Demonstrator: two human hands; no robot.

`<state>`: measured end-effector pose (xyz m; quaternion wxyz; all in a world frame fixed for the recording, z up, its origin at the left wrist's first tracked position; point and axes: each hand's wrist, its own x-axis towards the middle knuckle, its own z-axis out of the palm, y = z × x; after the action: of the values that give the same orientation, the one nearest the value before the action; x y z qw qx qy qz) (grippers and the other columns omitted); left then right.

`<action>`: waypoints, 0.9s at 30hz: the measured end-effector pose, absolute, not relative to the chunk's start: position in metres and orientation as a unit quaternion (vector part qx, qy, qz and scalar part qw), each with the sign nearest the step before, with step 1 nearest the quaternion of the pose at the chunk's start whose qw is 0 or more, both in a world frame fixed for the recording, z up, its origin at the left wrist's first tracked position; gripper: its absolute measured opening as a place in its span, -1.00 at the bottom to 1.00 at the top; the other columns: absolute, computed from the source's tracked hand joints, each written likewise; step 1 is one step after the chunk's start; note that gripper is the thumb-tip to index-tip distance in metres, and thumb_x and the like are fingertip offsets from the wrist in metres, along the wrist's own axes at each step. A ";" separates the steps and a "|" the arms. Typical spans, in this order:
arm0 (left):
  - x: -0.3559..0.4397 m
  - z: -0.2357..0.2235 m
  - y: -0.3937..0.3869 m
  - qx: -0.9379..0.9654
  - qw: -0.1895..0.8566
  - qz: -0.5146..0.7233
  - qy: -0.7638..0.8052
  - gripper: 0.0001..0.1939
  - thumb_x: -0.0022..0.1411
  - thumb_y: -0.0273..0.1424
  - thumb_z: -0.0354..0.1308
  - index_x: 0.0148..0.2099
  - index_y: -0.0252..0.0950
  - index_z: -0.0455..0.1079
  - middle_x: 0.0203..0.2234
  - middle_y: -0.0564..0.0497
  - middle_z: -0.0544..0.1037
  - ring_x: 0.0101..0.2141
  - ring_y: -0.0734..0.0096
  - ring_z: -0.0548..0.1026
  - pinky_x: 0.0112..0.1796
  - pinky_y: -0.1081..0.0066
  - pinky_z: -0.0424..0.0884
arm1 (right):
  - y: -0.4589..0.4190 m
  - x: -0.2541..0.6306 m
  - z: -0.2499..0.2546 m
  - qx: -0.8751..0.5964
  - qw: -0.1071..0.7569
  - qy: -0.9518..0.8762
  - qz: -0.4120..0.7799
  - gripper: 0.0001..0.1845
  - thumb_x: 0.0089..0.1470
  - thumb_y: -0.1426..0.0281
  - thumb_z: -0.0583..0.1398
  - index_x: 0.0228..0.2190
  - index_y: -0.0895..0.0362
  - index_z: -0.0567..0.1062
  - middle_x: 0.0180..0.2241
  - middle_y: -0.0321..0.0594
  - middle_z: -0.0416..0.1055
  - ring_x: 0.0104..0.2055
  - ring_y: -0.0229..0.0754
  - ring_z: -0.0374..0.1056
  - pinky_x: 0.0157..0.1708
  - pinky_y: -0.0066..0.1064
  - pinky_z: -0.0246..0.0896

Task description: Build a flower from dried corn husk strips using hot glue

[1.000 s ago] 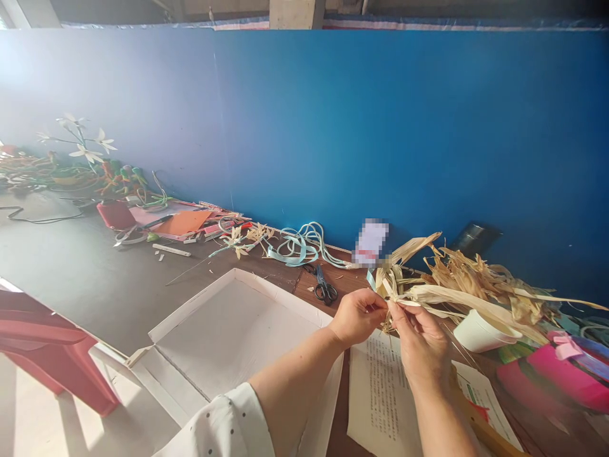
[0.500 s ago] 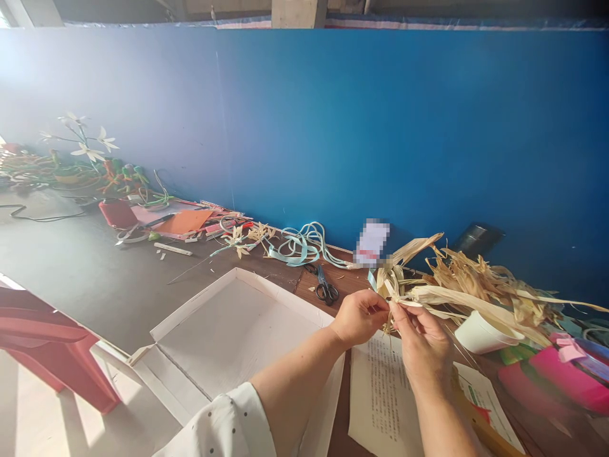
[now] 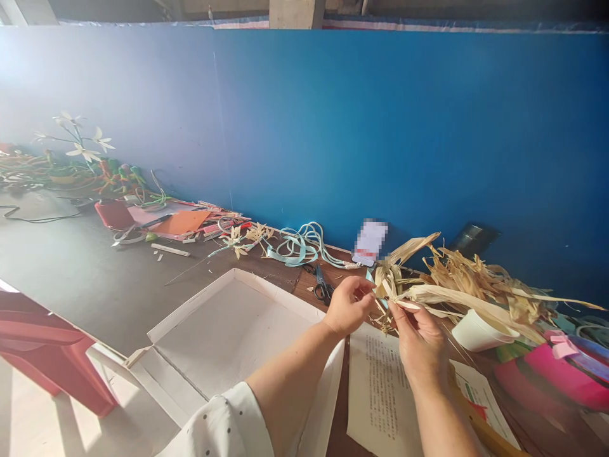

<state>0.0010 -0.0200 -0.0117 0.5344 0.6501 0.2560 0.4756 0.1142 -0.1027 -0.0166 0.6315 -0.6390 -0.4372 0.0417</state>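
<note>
Between the thumb and fingers of my right hand [image 3: 422,336] is a small pale corn husk flower [image 3: 392,293], its narrow petals pointing up and to the side. My left hand [image 3: 349,306] is just left of it, fingertips pinched together. Whatever those fingertips hold is too small to make out. Dry corn husks [image 3: 459,276] are heaped behind and to the right of my hands. Black-handled scissors [image 3: 321,287] lie on the table left of my left hand. A printed sheet [image 3: 373,393] is under my right wrist.
A white cardboard box lid [image 3: 280,294] lies to the left, below my left forearm. A tipped white cup [image 3: 478,331] and a pink container [image 3: 566,374] are at right. Pale blue cord [image 3: 304,244] and a phone [image 3: 370,242] line the blue wall. A red stool [image 3: 52,355] stands lower left.
My left hand has drawn slightly left, away from the flower, opening a small gap between my hands. My right hand still pinches the flower.
</note>
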 end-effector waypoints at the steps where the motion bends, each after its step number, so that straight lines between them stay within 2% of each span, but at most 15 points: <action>1: 0.000 -0.010 -0.019 0.628 0.557 0.483 0.251 -0.77 0.10 -0.37 0.13 -0.18 -0.35 0.42 -0.34 -0.03 0.48 -0.37 0.52 0.39 -0.29 0.49 0.35 | -0.103 0.114 -0.017 -0.641 0.621 -0.448 0.043 -0.66 -0.06 0.08 0.24 -0.38 0.09 0.50 -0.45 -0.25 0.47 -0.46 -0.20 0.30 -0.40 -0.36 0.21; 5: -0.002 -0.001 -0.017 0.552 0.643 0.476 0.233 -0.64 0.09 -0.20 0.18 -0.17 -0.39 0.44 -0.36 -0.07 0.49 -0.37 0.50 0.41 -0.29 0.48 0.36 | -0.104 0.114 -0.017 -0.659 0.577 -0.482 0.018 -0.66 -0.03 0.07 0.20 -0.35 0.08 0.49 -0.39 -0.22 0.48 -0.37 -0.16 0.34 -0.32 -0.36 0.21; 9: -0.005 0.003 -0.017 0.538 0.659 0.474 0.228 -0.55 0.05 -0.17 0.22 -0.08 -0.35 0.43 -0.27 -0.10 0.49 -0.29 0.45 0.43 -0.24 0.46 0.37 | -0.105 0.112 -0.016 -0.677 0.550 -0.488 0.003 -0.65 -0.01 0.05 0.18 -0.35 0.07 0.49 -0.45 -0.24 0.47 -0.44 -0.16 0.33 -0.37 -0.36 0.20; 12: -0.006 0.002 -0.017 0.560 0.600 0.518 0.239 -0.60 0.03 -0.18 0.25 -0.13 -0.31 0.45 -0.23 -0.08 0.46 -0.28 0.46 0.41 -0.23 0.45 0.36 | -0.107 0.110 -0.015 -0.683 0.537 -0.494 -0.025 -0.66 0.00 0.06 0.17 -0.37 0.07 0.49 -0.49 -0.23 0.46 -0.48 -0.16 0.32 -0.40 -0.36 0.19; 16: -0.006 0.002 -0.016 0.608 0.536 0.540 0.224 -0.73 0.04 -0.19 0.24 -0.33 -0.32 0.48 -0.38 -0.01 0.42 -0.37 0.52 0.37 -0.30 0.50 0.34 | -0.106 0.110 -0.018 -0.682 0.513 -0.515 -0.087 -0.72 0.06 0.14 0.14 -0.36 0.07 0.50 -0.48 -0.21 0.46 -0.45 -0.15 0.33 -0.38 -0.36 0.19; 22: -0.011 0.003 -0.005 0.643 0.573 0.464 0.210 -0.70 -0.05 -0.20 0.30 -0.40 -0.37 0.48 -0.50 0.03 0.40 -0.46 0.57 0.32 -0.42 0.53 0.24 | -0.104 0.119 -0.020 -0.627 0.484 -0.582 -0.182 -0.81 0.12 0.28 0.11 -0.34 0.10 0.49 -0.33 -0.16 0.47 -0.29 -0.13 0.37 -0.24 -0.33 0.20; 27: -0.016 0.006 0.000 0.662 0.609 0.396 0.186 -0.70 -0.06 -0.22 0.30 -0.38 -0.40 0.50 -0.53 0.02 0.42 -0.50 0.57 0.32 -0.47 0.54 0.23 | -0.106 0.117 -0.014 -0.640 0.428 -0.598 -0.223 -0.80 0.14 0.31 0.10 -0.30 0.10 0.50 -0.26 -0.15 0.48 -0.24 -0.12 0.38 -0.24 -0.33 0.19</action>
<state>-0.0158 -0.0004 0.0063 0.6087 0.6619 0.1863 0.3958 0.1174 -0.1059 -0.0143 0.4280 -0.6400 -0.5981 -0.2225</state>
